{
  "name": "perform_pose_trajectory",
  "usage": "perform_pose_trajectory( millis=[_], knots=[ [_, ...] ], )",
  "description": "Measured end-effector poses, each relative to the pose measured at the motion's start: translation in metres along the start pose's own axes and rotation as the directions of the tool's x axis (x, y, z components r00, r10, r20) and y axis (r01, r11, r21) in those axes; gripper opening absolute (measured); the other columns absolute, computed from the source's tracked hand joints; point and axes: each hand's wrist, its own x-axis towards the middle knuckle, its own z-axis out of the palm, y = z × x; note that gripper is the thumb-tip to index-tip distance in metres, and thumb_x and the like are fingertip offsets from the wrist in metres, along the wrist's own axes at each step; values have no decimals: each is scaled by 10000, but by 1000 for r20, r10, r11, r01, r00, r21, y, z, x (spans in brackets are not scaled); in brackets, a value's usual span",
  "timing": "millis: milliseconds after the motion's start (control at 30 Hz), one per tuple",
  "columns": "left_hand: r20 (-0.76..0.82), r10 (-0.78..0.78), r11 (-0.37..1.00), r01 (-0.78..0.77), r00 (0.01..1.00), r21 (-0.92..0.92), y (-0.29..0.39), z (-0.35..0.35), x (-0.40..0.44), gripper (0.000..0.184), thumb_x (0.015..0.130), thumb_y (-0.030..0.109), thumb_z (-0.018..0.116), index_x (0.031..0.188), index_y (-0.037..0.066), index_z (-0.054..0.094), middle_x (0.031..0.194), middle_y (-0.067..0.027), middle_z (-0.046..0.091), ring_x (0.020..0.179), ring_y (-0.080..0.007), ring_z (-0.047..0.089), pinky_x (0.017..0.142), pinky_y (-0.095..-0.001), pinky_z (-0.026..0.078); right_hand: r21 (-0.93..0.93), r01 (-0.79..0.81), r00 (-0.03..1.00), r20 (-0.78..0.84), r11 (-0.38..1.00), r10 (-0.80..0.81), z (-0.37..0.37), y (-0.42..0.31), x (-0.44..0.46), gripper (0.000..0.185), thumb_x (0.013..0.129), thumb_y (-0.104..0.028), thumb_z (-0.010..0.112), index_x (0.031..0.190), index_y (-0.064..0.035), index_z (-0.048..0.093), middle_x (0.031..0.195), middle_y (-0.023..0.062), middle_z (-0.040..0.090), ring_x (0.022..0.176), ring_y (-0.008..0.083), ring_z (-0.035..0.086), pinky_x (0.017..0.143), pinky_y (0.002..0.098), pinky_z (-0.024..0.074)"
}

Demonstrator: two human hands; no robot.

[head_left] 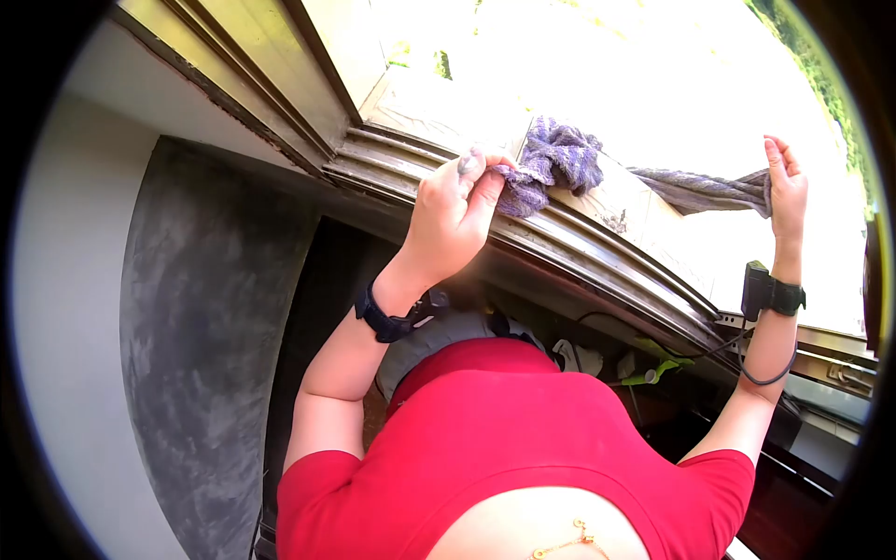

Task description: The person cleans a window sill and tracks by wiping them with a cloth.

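Observation:
A purple-grey knitted cloth (560, 159) lies bunched over the window track and the pale sill. My left hand (457, 210) pinches the near end of this bunch between thumb and fingers. To the right, a twisted grey length of cloth (705, 190) stretches over the bright sill. My right hand (787, 187) is raised at its far end, with the fingers closed on the cloth. Whether the two pieces are one cloth cannot be made out, as glare washes out the part between them.
The metal window track (597, 238) runs diagonally below the cloth. A window frame (271, 75) stands at the upper left, beside a dark grey panel (210, 327). A black cable (677, 355) hangs near my right wrist. Below the sill are cluttered items.

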Motion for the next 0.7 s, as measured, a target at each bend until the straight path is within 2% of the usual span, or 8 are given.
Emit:
perform_pose_trajectory(
  millis=[33,67,167,233,367,567,600,700],
  knots=[
    [24,-59,986,62,998,-153,9,-4,1,121,981,44,518,1035,31,625,847,24,564,724,-56,444,653,-207,383,81,6,997,-75,997,0,-18,-7,6,299,967,-226,627,1150,9,644,788,-65,585,625,3,479,552,146,370],
    [-34,-26,992,21,999,-127,25,-9,7,121,987,66,518,986,35,635,697,-7,515,624,-83,440,591,-234,396,69,70,986,-159,995,-58,-36,-20,10,296,968,-216,624,1162,7,647,834,-46,613,662,10,512,588,146,399],
    [-66,-72,905,38,995,-423,37,-20,24,125,1003,57,497,1056,17,603,870,42,564,786,-32,482,729,-178,406,36,183,951,-259,982,-167,-117,-30,33,290,971,-189,614,1183,4,656,975,-2,663,762,26,569,689,147,443],
    [-45,-45,813,10,998,-583,41,-28,35,136,1009,50,484,1093,12,584,955,26,585,869,-31,508,797,-177,417,40,333,848,-450,942,-281,-103,-87,15,285,967,-164,613,1198,-1,652,964,7,671,768,47,594,680,161,460],
    [-130,11,713,-99,991,-694,66,-41,50,150,1004,54,494,1116,14,586,971,-5,617,879,-54,552,813,-203,454,-207,484,720,-458,850,-522,-110,-132,-21,254,953,-153,633,1154,-3,673,985,22,682,808,61,612,730,160,462],
    [-285,64,755,-233,957,-613,101,-77,61,210,1016,105,474,1133,-5,610,1000,-62,673,895,-112,620,811,-238,487,-416,514,654,-376,750,-656,-110,-140,-35,209,932,-137,662,1090,-6,703,1018,44,698,867,81,640,805,158,464],
    [-448,-54,898,-153,892,-413,104,-71,80,258,1043,146,413,1166,-2,585,1038,-93,659,912,-139,642,822,-270,518,-413,500,671,-371,761,-642,-117,-134,-20,202,928,-134,667,1079,-7,708,1023,48,701,877,85,645,818,158,464],
    [-467,-81,932,-99,880,-348,109,-60,73,239,1037,137,426,1154,2,585,1038,-86,657,903,-138,639,817,-267,515,-249,301,802,-455,920,-386,-132,-96,-36,230,951,-127,633,1103,40,675,1083,90,694,1030,100,623,939,199,446]
  ],
)
